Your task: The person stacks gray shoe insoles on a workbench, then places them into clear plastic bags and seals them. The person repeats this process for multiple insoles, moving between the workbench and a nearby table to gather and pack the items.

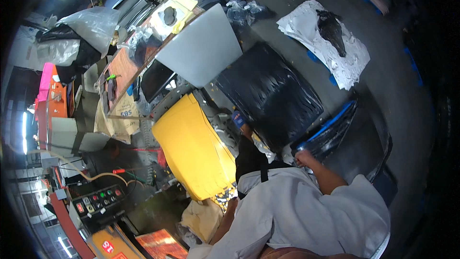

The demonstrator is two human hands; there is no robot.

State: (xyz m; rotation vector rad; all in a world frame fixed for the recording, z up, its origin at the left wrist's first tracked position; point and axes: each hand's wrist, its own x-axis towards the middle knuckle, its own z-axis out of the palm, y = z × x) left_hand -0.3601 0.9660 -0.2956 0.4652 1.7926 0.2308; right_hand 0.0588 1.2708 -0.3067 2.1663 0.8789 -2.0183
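My right hand (304, 157) is closed on the near edge of a stack of black plastic sheets (335, 132) with a blue rim. A large black glossy panel (268, 91) lies just beyond it. My left forearm rises beside a beige cloth (201, 218), and my left hand (233, 202) sits at the lower corner of a yellow panel (191, 148). Its fingers are hidden by my shirt. A small blue-tipped object (238, 119) pokes up above my black apron (249, 156).
A grey flat sheet (201, 48) leans over a cluttered bench (122, 69). White sheets with a black piece on top (326, 38) lie on the grey floor. A control box with coloured buttons (98, 201) and an orange machine (55, 103) stand at the left.
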